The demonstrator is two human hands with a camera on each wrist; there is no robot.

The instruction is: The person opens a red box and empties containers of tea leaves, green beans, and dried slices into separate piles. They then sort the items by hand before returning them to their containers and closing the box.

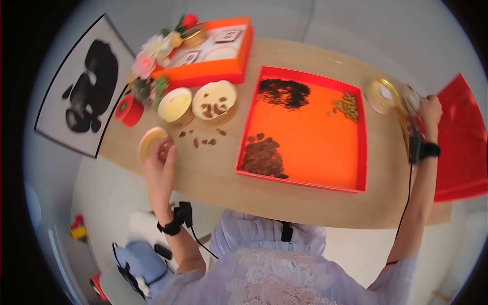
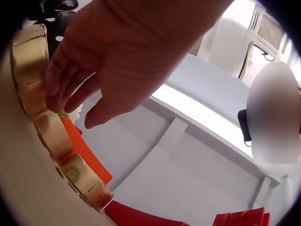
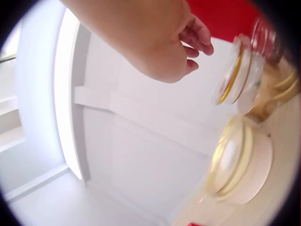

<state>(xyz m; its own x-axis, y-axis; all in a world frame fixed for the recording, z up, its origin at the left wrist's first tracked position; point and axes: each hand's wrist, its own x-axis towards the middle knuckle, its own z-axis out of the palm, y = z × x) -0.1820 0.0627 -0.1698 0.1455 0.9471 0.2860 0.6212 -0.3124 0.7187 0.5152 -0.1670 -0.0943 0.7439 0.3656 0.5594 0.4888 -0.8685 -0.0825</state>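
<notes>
At the table's front left, my left hand (image 1: 161,168) is at a round gold-sided bowl (image 1: 146,139), fingertips at its rim. The left wrist view shows those fingers loosely bent against the bowl's gold wall (image 2: 32,92), thumb standing apart. On the far right, my right hand (image 1: 431,111) hangs near several lidded glass jars. In the right wrist view its fingers (image 3: 203,40) are loosely curled with nothing between them, beside a clear jar (image 3: 235,70). A second jar (image 3: 254,165) with a gold-edged lid stands closer to that camera.
A red-walled tray (image 1: 310,142) holds dark shreds (image 1: 284,92), brown pieces (image 1: 262,156) and greenish pods (image 1: 347,108). Two bowls (image 1: 175,104) stand behind the left hand, with brown bits (image 1: 205,142) scattered nearby. Behind are an orange box (image 1: 213,70) and flowers (image 1: 157,47); a red sheet (image 1: 462,142) lies right.
</notes>
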